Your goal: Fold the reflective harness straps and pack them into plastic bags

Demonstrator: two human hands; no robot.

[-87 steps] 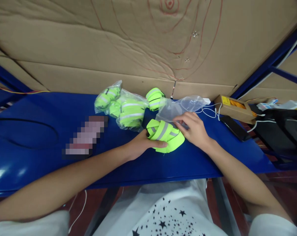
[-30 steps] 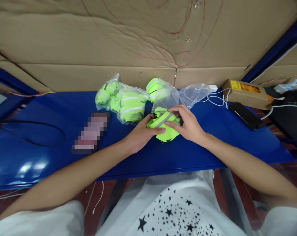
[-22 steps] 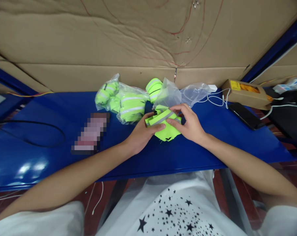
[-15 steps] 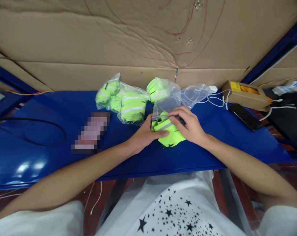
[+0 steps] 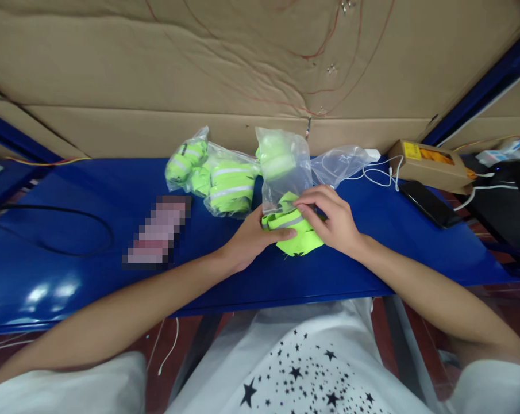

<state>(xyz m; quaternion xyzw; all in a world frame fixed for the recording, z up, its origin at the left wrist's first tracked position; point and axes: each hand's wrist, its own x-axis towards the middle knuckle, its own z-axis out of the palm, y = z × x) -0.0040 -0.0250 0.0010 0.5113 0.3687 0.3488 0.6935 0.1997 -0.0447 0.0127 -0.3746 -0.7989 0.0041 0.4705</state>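
Observation:
My left hand [image 5: 251, 234] is closed around a folded bundle of neon-yellow reflective strap [image 5: 300, 240], its thumb lying across the front. A grey stripe runs along the strap. My right hand [image 5: 332, 218] has thumb and fingertips pinched at the bundle's upper edge, where a clear plastic bag [image 5: 285, 187] meets the strap. The bag rises behind the bundle. Through it shows another neon-yellow strap roll [image 5: 274, 154] at the back. How far the bundle sits inside the bag cannot be made out.
Bagged neon-yellow strap rolls [image 5: 231, 187] lie left of my hands on the blue table [image 5: 225, 284]. A blurred-out phone-like object [image 5: 158, 233] is further left. At right are another clear bag [image 5: 341, 164], white cables, a black phone [image 5: 431, 204] and a cardboard box [image 5: 432, 175].
The clear bag now stands flatter and wider, covering more of the strap roll behind it. A yellow strap end shows higher by my right fingertips. Both hands stay nearly in place.

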